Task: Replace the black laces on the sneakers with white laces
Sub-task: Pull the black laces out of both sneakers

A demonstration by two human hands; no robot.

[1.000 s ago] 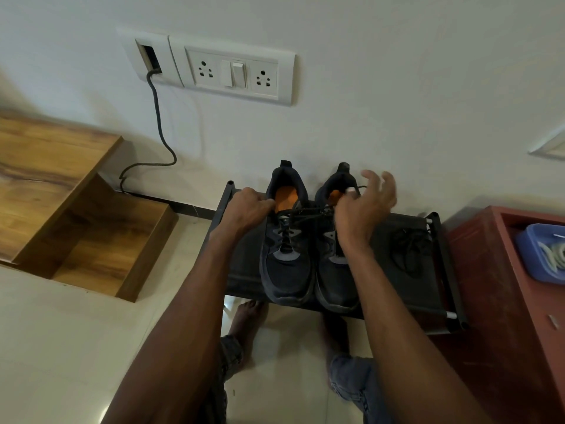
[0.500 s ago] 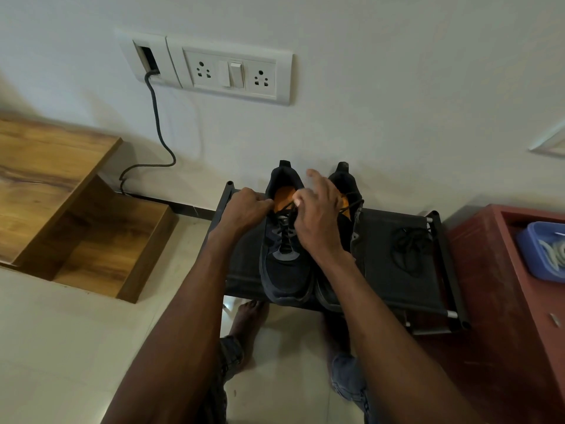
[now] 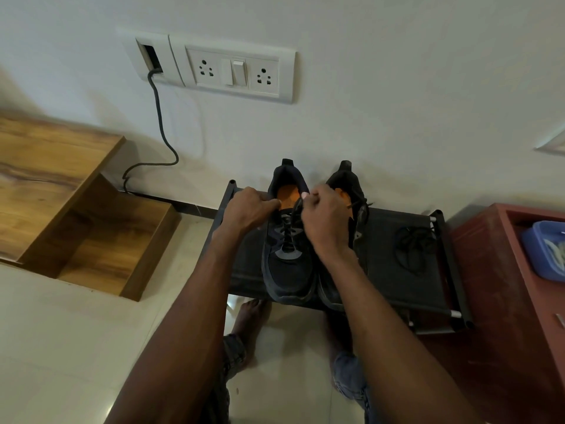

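Note:
Two black sneakers with orange insoles stand side by side on a black rack (image 3: 382, 289). The left sneaker (image 3: 289, 270) still carries a black lace (image 3: 287, 237) through its eyelets. My left hand (image 3: 249, 209) grips the left side of that sneaker's collar. My right hand (image 3: 324, 221) pinches the black lace near the top eyelets, covering much of the right sneaker (image 3: 351, 185). A loose black lace (image 3: 412, 246) lies bunched on the rack to the right. White laces (image 3: 555, 249) sit in a blue tub (image 3: 538, 255) at the far right.
The rack stands against a white wall with a socket plate (image 3: 238, 71) and a hanging cable (image 3: 162, 127). A red cabinet (image 3: 501, 286) holds the tub on the right. Wooden steps (image 3: 61, 194) lie to the left. My bare feet (image 3: 247, 319) are on the tiled floor.
My right hand came down from above the right sneaker and moved left onto the left sneaker's lace, closing on it. My left hand stayed on the collar.

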